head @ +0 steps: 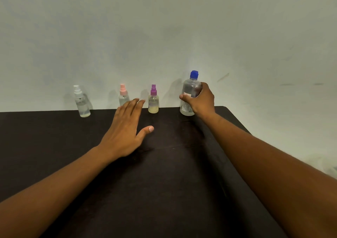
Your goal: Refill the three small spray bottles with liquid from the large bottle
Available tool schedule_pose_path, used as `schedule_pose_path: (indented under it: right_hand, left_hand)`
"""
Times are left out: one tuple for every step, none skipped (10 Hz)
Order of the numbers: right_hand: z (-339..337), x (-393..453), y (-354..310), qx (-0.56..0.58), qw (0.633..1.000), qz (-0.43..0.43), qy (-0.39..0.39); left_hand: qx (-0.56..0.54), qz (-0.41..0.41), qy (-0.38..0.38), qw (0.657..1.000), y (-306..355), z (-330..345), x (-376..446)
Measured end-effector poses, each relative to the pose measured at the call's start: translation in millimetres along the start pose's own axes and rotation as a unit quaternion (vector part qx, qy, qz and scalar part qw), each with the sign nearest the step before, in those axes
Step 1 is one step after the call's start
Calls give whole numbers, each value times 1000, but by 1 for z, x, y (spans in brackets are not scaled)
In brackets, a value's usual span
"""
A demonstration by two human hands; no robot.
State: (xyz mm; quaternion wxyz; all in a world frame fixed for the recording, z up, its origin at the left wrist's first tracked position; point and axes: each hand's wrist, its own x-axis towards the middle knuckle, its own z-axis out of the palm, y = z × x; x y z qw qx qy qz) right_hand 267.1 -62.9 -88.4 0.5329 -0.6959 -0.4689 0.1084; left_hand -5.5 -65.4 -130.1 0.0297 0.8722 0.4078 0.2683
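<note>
Three small spray bottles stand along the far edge of the dark table (pixel 54 146): a clear one with a white sprayer (pixel 82 102) at the left, one with a pink sprayer (pixel 123 94) in the middle, and one with a purple sprayer (pixel 153 100) holding a little yellowish liquid. My left hand (pixel 125 130) hovers open in front of the pink-topped bottle and hides its lower part. To the right stands the large clear bottle with a blue cap (pixel 189 91), upright on the table. My right hand (pixel 200 99) is wrapped around its body.
A pale wall (pixel 164 28) rises right behind the bottles. The table's right edge (pixel 237 121) runs diagonally close to the large bottle, with its far corner just beyond it.
</note>
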Motion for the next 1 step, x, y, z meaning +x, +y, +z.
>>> schedule_pose_path:
  right_hand:
    - [-4,-7,1,-5,1000,12,9]
  left_hand:
    - [4,-7,-4,1000,-1,-5,-2]
